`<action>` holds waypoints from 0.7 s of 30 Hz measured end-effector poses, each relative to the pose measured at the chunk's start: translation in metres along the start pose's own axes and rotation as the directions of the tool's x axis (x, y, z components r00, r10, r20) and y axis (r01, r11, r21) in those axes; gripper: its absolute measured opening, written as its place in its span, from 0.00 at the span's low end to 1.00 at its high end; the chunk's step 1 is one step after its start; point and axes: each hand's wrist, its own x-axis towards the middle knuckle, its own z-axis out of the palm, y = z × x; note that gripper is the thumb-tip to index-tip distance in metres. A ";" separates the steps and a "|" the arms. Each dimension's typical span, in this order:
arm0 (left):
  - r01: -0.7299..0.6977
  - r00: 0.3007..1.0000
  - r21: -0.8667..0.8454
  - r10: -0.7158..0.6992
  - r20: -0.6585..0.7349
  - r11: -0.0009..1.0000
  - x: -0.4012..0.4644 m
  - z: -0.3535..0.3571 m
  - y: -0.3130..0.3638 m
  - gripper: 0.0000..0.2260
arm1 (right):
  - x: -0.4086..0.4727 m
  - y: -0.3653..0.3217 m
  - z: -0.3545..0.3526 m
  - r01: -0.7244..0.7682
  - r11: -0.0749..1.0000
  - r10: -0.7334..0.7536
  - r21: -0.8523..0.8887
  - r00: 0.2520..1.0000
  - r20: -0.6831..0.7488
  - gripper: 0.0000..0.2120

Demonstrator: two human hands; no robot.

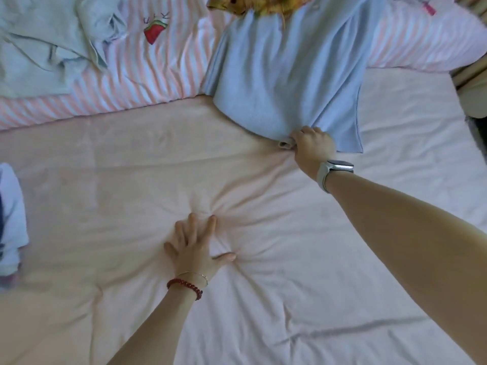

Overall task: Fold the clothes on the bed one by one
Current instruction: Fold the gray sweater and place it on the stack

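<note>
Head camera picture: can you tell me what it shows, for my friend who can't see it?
The right hand grips the near edge of a light blue shirt lying across a pink bed and a striped quilt. The left hand presses flat on the sheet, fingers spread. More clothes lie heaped at the far left.
</note>
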 end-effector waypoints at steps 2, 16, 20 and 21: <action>-0.004 1.000 -0.031 0.004 0.015 1.000 -0.002 -0.012 0.001 0.38 | -0.019 -0.007 -0.012 -0.012 0.994 0.018 0.110 0.998 -0.062 0.11; -0.237 0.919 -0.560 -0.004 -0.395 0.794 -0.085 -0.050 0.033 0.29 | -0.305 -0.058 0.009 -0.028 0.807 -0.330 0.590 0.808 0.488 0.18; -0.160 0.985 -0.277 0.135 -0.107 0.947 -0.061 -0.023 0.048 0.46 | -0.272 -0.033 0.001 -0.206 0.742 0.076 0.638 0.971 0.225 0.19; -0.166 0.986 -0.174 0.158 -0.060 0.971 -0.053 -0.019 0.050 0.47 | -0.258 -0.029 0.000 -0.222 0.726 0.168 0.650 0.975 0.146 0.22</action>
